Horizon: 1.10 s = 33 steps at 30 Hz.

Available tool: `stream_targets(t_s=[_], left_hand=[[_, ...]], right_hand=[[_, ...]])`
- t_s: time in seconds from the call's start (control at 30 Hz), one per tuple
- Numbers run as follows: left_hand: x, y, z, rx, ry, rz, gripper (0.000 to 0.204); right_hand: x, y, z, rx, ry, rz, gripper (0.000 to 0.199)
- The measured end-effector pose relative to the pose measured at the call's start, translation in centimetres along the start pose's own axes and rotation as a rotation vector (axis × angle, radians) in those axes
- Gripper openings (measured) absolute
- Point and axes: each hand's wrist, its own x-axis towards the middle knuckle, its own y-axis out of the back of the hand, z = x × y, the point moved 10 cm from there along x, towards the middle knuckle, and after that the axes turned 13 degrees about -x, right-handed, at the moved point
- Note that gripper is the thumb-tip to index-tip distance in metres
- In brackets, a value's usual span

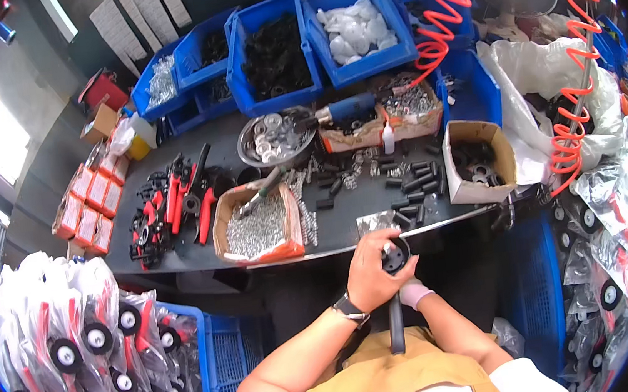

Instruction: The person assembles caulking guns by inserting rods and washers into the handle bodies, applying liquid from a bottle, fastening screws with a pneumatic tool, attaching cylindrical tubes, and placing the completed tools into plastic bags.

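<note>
Just beyond the table's front edge, on my side, my left hand point(373, 276) wraps round the round head of a black part point(396, 327) with a straight handle. The handle points down toward my apron. A small light-coloured piece shows in the round head, by my thumb and fingers. Below and behind it is my right hand point(416, 293), in a pale glove or finger cover. Its fingers are hidden by the left hand and the part, so its grip cannot be seen. On the table edge ahead lies a small clear plastic bag point(375, 224).
On the dark table point(192, 144) stand a carton of small metal pins point(257, 229), a metal bowl point(276, 138), black cylinders point(417, 183) and red-handled tools point(178, 196). Blue bins point(274, 46) line the back. Bagged wheeled parts point(76, 355) pile at both sides. Red coiled hoses point(447, 6) hang right.
</note>
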Motion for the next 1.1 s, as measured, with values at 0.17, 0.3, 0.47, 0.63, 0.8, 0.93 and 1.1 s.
stream_targets(t_s=[0.17, 0.3, 0.47, 0.63, 0.8, 0.93, 1.1], left_hand=[[-2.0, 4.3, -0.1, 0.135, -0.004, 0.055, 0.051], [-2.0, 4.3, 0.0, 0.099, 0.058, 0.063, 0.051], [-1.8, 3.2, -0.4, 0.004, 0.025, -0.185, 0.056], [9.5, 11.3, 1.7, 0.389, -0.177, -0.010, 0.045], [30.6, 10.8, -3.6, 0.536, -0.241, -0.099, 0.019], [36.4, 2.8, -16.1, 0.641, 0.278, -0.363, 0.051], [36.8, -0.1, -21.2, 0.651, 0.371, -0.249, 0.054]], right_hand=[[-8.5, 22.6, -35.4, -0.859, 0.260, -0.140, 0.026], [-1.7, 34.2, -47.1, -0.862, 0.568, 0.559, 0.016], [15.1, 34.6, -38.7, -1.324, 0.058, 0.263, 0.026], [17.0, 32.8, -39.7, -1.308, 0.142, 0.193, 0.027], [16.5, 34.6, -39.6, -1.214, 0.103, 0.161, 0.028], [7.3, 35.1, -46.1, -0.973, 0.513, 0.558, 0.017], [-8.4, 26.4, -48.1, -0.544, 0.805, -0.109, 0.021]])
